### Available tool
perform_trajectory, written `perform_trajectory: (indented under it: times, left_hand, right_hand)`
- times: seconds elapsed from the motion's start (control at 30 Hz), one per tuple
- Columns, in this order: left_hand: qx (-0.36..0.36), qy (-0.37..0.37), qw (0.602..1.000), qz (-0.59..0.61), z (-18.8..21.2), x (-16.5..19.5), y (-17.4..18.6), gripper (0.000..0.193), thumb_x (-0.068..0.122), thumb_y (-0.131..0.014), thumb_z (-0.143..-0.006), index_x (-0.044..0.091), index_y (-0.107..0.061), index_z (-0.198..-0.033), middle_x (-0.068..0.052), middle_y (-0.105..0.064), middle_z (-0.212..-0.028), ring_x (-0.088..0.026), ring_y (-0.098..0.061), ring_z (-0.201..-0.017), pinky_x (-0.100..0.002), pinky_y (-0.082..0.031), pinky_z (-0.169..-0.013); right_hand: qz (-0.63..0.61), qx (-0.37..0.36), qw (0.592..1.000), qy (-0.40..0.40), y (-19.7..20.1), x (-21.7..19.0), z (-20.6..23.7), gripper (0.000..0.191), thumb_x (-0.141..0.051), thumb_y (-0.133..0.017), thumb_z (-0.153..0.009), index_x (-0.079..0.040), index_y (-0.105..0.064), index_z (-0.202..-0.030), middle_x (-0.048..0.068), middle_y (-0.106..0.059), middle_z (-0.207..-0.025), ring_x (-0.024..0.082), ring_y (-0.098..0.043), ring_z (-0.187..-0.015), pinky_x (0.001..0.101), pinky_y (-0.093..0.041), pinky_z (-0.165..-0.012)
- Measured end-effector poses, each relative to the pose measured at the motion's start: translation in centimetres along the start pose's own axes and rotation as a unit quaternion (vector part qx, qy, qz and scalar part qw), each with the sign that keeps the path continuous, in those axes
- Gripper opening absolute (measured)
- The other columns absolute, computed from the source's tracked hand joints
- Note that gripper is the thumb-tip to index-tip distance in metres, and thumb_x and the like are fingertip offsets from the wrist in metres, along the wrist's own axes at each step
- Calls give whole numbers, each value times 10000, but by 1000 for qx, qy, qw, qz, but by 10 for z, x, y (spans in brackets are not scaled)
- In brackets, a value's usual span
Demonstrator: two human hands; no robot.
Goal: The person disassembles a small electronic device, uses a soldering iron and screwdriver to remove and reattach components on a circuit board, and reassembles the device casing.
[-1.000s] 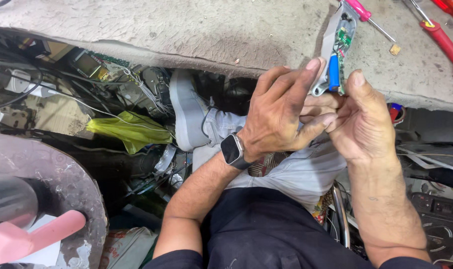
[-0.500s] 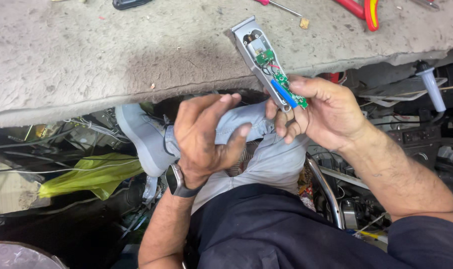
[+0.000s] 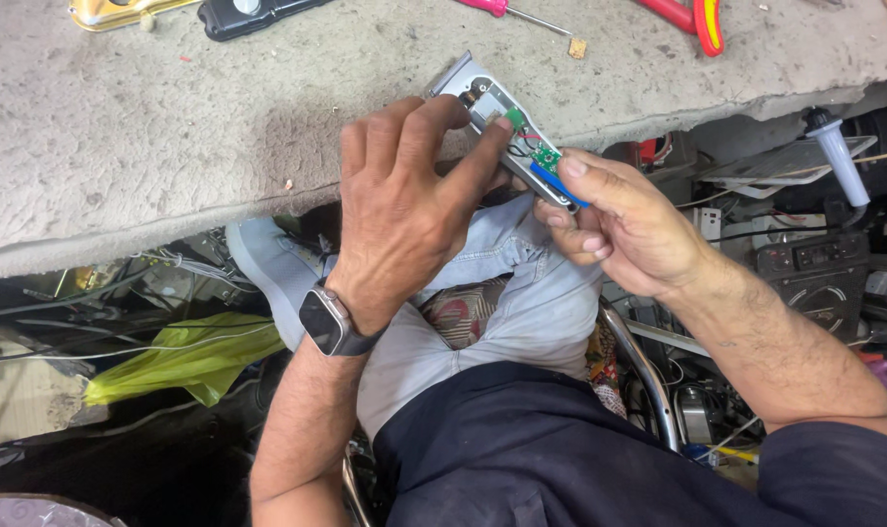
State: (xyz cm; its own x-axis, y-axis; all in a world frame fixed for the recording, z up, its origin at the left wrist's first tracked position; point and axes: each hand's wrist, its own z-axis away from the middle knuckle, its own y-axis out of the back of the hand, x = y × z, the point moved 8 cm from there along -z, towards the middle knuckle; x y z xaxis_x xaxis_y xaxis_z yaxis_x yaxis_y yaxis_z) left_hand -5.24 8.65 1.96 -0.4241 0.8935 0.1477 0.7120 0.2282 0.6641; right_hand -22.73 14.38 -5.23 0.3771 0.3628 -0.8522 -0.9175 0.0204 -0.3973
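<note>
My right hand (image 3: 624, 222) grips the lower end of an opened silver hair trimmer (image 3: 477, 93), its inside showing a small green circuit board (image 3: 544, 156) and a blue battery (image 3: 558, 185). My left hand (image 3: 404, 200), with a smartwatch (image 3: 326, 322) on the wrist, reaches over the trimmer, its fingertips touching the green board area. The trimmer is held above the edge of a rough grey worktop (image 3: 170, 137), over my lap in light jeans.
On the worktop's far side lie a black device shell (image 3: 253, 15), a gold-coloured piece (image 3: 111, 12), a pink-handled screwdriver (image 3: 507, 10) and red-handled pliers (image 3: 692, 18). Below are a yellow-green plastic bag (image 3: 185, 356), tangled wires, a white soldering iron (image 3: 839, 151) and a metal chair frame (image 3: 639, 371).
My left hand has risen from my lap up to the trimmer and now touches its circuit board. My right hand still holds the trimmer, now nearer the worktop edge.
</note>
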Motion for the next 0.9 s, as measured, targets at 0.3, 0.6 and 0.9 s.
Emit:
perform_trajectory:
  times: [0.3, 0.6, 0.9]
  left_hand:
    - [-50, -6, 994, -94, -8, 15, -9, 279, 219, -615, -1073, 172, -690, -1338, -35, -561, -1181, -228, -529, -1109, -437, -404, -941]
    - [-66, 4, 996, -55, -15, 14, -11, 292, 339, -721, -1029, 184, -686, -1274, -46, -549, -1082, -254, -514, -1055, -448, -360, -847]
    - [-55, -13, 995, -85, -3, 22, -16, 430, 171, -681, -1013, 90, -623, -1431, -29, -515, -950, -222, -520, -890, -389, -377, -770]
  right_hand:
    - [56, -7, 998, 20, -1, 0, -2, 415, -346, -623, -1004, -38, -543, -1270, -43, -448, -815, 26, -324, -617, 193, -255, -504]
    - [156, 25, 986, 53, 0, -3, 2, 561, -292, -788, -856, -33, -558, -1297, -73, -496, -816, 12, -375, -640, 194, -284, -516]
    - [162, 45, 982, 87, 1, 2, 5, 456, -325, -754, -930, -34, -581, -1236, -73, -481, -783, 13, -388, -640, 195, -308, -527]
